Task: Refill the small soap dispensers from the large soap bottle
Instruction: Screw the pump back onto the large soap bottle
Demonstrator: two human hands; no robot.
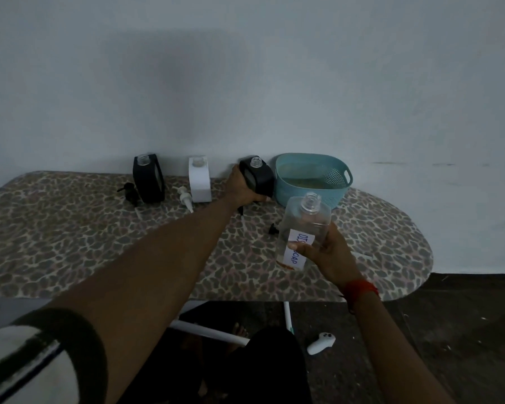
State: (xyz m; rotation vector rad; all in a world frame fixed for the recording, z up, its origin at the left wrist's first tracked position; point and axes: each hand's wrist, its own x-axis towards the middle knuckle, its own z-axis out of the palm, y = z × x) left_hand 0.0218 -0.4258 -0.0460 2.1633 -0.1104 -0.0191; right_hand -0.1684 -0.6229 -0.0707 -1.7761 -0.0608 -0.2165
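Left hand (242, 189) reaches to 12 o'clock, fingers wrapped round a black dispenser (260, 179) at the far edge of the leopard-print surface (70, 228). The dispenser is tilted, with its open neck leaning toward 1 o'clock; cannot tell whether its base touches down.

Right hand (330, 255) grips the large soap bottle (303, 225) at 5 o'clock from that dispenser. The bottle is uncapped, clear and held above the surface, neck toward 12 o'clock. The thumb crosses the label, so only "DIS… SOAP" is legible.

Hands are apart — each closed on its own container.

At 9 o'clock from the held dispenser stands a white dispenser (199, 179), and further along a second black dispenser (148, 179), both upright with open necks. A white pump (185, 198) and a black pump (129, 192) lie loose beside them.

At 3 o'clock, just beside the held dispenser, sits a teal basket (337, 177).
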